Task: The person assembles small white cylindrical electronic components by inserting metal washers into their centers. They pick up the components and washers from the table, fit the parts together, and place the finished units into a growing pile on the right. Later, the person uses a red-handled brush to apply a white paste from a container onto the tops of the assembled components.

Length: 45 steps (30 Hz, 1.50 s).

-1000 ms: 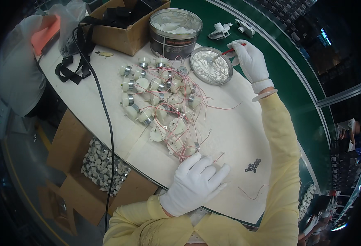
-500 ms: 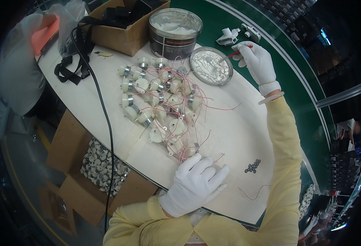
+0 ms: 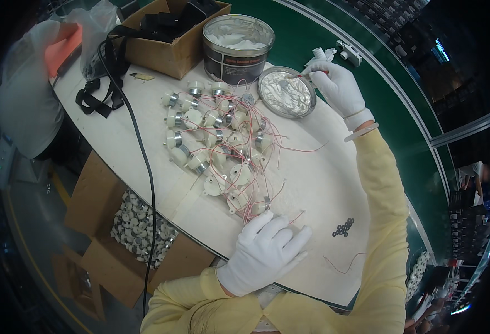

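Observation:
My right hand (image 3: 337, 89), in a white glove, is closed around a thin red-handled brush (image 3: 311, 73). The brush's tip reaches over a round metal lid (image 3: 287, 111) smeared with white grease. My left hand (image 3: 264, 253), also gloved in white, rests palm down on the table with its fingers apart. Its fingertips are beside the nearest small motor (image 3: 260, 205), perhaps touching it. Several cream and silver motors (image 3: 214, 185) with thin red wires lie in a cluster beyond that hand.
A tin of white grease (image 3: 237, 64) stands behind the lid, beside a cardboard box (image 3: 181, 50) of black parts. White plastic parts (image 3: 346, 53) sit at the far right. Small black rings (image 3: 343, 227) lie right of my left hand. Below left, an open carton (image 3: 142, 228) holds many motors; a black cable (image 3: 139, 139) hangs across.
My right hand has moved left and slightly down, bringing the brush's tip further over the greasy lid. My left hand has stayed in place.

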Tool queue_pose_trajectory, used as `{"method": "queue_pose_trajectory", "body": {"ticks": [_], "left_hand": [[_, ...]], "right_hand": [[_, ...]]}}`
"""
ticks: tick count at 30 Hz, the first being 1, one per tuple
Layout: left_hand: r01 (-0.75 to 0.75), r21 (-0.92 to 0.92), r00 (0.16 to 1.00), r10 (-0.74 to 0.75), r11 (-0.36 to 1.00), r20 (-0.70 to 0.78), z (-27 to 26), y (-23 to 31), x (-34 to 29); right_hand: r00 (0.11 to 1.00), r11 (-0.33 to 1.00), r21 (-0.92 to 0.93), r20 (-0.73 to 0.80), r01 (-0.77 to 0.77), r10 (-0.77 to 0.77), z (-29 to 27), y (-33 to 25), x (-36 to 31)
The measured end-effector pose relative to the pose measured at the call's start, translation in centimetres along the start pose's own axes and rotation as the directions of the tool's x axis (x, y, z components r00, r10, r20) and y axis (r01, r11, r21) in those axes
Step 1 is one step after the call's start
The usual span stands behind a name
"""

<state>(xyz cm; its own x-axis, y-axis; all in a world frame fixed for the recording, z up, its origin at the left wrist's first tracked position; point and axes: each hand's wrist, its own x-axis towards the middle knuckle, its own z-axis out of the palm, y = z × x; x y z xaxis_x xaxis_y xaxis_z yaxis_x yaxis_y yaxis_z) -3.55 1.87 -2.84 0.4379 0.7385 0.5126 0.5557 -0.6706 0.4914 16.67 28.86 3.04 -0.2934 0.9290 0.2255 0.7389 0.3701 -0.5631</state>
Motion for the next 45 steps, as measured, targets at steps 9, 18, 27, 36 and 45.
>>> {"method": "queue_pose_trajectory", "body": {"ticks": [9,18,27,36,45], "left_hand": [[-0.008,0.005,1.000,0.008,1.000,0.003,0.0,0.0,0.0],[-0.015,0.010,1.000,0.015,1.000,-0.008,0.0,0.0,0.1],[-0.011,0.029,1.000,0.011,1.000,0.005,0.0,0.0,-0.2],[-0.023,0.028,0.999,0.022,0.999,0.047,-0.2,0.0,0.1],[-0.082,0.119,0.996,0.076,0.989,0.056,0.4,0.7,0.2]], "right_hand": [[0.997,0.993,-0.101,-0.036,0.066,-0.070,0.8,0.7,0.2],[0.999,0.992,0.121,0.030,-0.044,0.041,0.6,1.7,-0.2],[0.993,0.876,0.470,0.032,-0.112,0.109,-0.2,-1.8,-1.4],[0.995,0.566,0.819,0.084,-0.096,0.048,-8.1,-0.3,-8.1],[0.993,0.654,0.756,-0.088,0.016,0.077,-17.9,-1.9,-26.3]]}}
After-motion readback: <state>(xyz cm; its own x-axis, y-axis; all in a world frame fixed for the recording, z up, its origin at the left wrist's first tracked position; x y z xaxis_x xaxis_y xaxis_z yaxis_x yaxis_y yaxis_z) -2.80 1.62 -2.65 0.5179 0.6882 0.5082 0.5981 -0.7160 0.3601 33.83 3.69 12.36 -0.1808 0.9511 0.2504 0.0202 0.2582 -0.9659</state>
